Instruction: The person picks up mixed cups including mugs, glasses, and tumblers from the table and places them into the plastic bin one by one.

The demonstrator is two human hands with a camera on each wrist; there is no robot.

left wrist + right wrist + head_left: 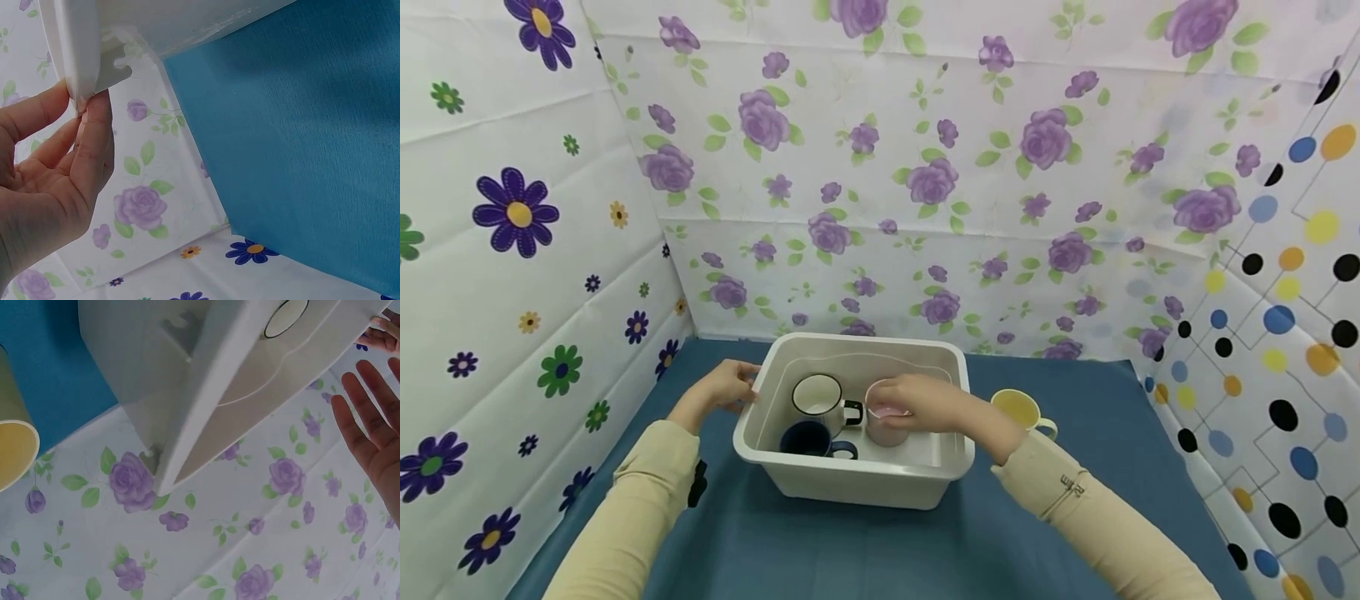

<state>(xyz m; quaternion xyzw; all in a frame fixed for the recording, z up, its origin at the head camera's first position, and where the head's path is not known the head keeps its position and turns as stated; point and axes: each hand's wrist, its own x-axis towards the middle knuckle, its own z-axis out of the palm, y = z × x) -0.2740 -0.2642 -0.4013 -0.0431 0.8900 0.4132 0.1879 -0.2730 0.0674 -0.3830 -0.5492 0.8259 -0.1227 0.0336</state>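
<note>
A white plastic basin (pixel 850 492) stands on the blue tabletop. My left hand (pixel 727 386) pinches its left rim between thumb and fingers, as the left wrist view also shows (pixel 59 156). Inside the basin, a white mug with a dark rim (pixel 817 396) sits behind a dark blue mug (pixel 806 438). To their right stands a pink mug (pixel 886 429), partly covered by my right hand (pixel 925 404), which hovers over its mouth. In the right wrist view, that hand's fingers (pixel 365 394) look straight and spread, with nothing between them.
A yellow mug (pixel 1017 408) stands on the blue tabletop (pixel 1097 475), just right of the basin, its handle toward the right. Patterned cloth walls close off the back (pixel 880 275), left (pixel 572 275) and right sides of the table.
</note>
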